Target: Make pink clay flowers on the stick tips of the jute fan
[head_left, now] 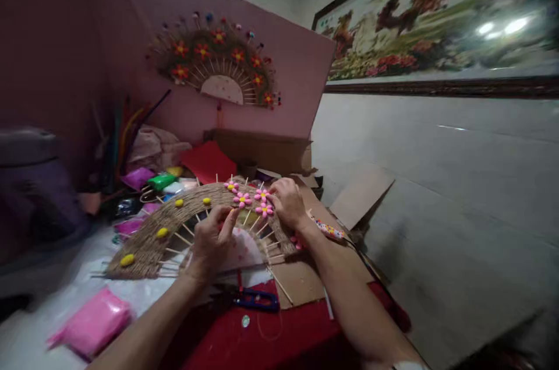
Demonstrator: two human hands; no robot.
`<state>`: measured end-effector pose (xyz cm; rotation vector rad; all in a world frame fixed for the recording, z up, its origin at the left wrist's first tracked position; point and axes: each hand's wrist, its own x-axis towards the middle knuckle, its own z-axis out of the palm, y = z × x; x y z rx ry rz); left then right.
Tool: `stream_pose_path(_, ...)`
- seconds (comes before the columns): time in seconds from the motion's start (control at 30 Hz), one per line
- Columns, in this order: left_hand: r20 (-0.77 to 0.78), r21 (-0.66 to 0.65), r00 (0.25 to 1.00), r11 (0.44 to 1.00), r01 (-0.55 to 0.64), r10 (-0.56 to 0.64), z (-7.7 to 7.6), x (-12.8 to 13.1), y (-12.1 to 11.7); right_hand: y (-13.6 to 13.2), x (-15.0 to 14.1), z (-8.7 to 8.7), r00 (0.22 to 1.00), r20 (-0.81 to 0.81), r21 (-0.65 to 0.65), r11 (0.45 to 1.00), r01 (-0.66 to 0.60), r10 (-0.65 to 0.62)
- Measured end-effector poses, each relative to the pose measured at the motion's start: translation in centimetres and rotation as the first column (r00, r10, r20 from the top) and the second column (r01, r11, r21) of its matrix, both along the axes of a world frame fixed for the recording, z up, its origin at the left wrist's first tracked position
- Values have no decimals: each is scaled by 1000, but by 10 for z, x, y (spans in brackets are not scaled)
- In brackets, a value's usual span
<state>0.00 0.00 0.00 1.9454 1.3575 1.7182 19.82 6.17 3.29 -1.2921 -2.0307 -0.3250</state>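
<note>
Behind the work, a pink wall panel (301, 61) carries a finished fan (192, 55) with red flowers, and a framed picture (406, 26) hangs on the tiled wall at right. On the cluttered table, the twine-covered fan (146, 236) stretches in an arc under both hands, its yellow ovals (162, 232) showing at left and pink flowers (242, 200) toward the right. The left hand (212, 242) has thumb and forefinger brought nearly together over the fan's inner edge; whether a small piece sits between them I cannot tell. The right hand (287, 202) is bent low beside the pink flowers, fingertips against or just beside them, its grip hidden by the hand itself. The right forearm partly covers another pink flower, and blur hides the fan's finer weave. A bulging pink packet (94, 323) lies at lower left; a green packet (161, 182) sits beyond the fan. The large purple container (39, 195) is dim, its contents out of sight.
</note>
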Motion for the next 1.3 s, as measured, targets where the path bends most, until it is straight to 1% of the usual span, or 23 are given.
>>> stream_pose_path(0.2, 34, -19, 999, 1000, 0, 0, 0, 2, -1, -1, 3, -4, 1000, 7, 28, 999, -23, 22)
stream_pose_path(0.33, 25, -14, 1000, 1000, -15, 15, 1, 3, -2, -2, 4, -5, 997, -11, 38, 996, -81, 82)
stream_pose_path(0.5, 15, -19, 1000, 1000, -13, 13, 1, 3, -1, -2, 6, -2, 990, 54, 24, 991, -132, 130)
stream_pose_path(0.67, 7, -19, 1000, 1000, -21, 21, 1, 4, -1, 0, 5, -3, 992, 9, -19, 992, -123, 123)
stream_pose_path(0.83, 8, -9, 999, 999, -33, 33, 1, 4, -2, 2, 4, -5, 991, -17, -13, 991, -130, 130)
stream_pose_path(1.1, 13, -15, 1000, 1000, -27, 27, 2, 5, -2, -1, 9, -3, 997, 4, 35, 996, -79, 79)
stream_pose_path(1.3, 13, -21, 1000, 999, -24, 25, 3, 5, -3, 0, 10, -4, 999, 19, 8, 999, -44, 43)
